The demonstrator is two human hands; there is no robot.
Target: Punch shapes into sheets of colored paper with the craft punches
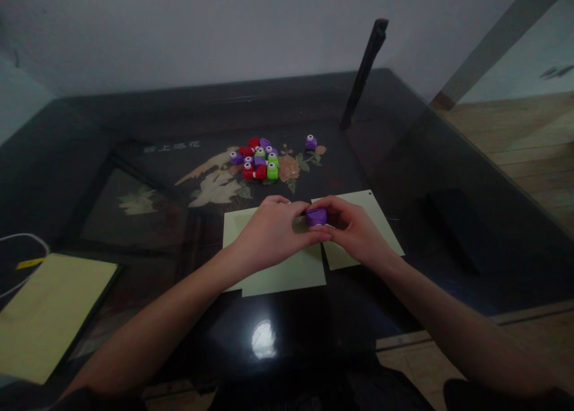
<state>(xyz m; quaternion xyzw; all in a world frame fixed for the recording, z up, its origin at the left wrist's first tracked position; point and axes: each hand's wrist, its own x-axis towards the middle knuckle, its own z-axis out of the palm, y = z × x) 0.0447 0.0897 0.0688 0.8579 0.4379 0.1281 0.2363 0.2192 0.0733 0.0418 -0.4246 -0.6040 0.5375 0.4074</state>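
Both hands grip a small purple craft punch (316, 218) above pale yellow-green paper. My left hand (271, 228) is closed, its thumb and fingers meeting the punch from the left. From the right, my right hand (352, 225) pinches the same punch between thumb and fingers. Underneath lie overlapping sheets of paper (287, 273) and, to the right, another sheet (379, 222) with a small dark spot at its far corner. Whether paper sits inside the punch is hidden by my fingers.
Beyond the hands, several red, green and purple punches (272, 170) are clustered, with a lone purple punch (311, 142) farther right. A yellow paper stack (54, 309) and white cable (33, 236) lie left. A black bar (365, 73) rises at the back of the glossy table (188, 333).
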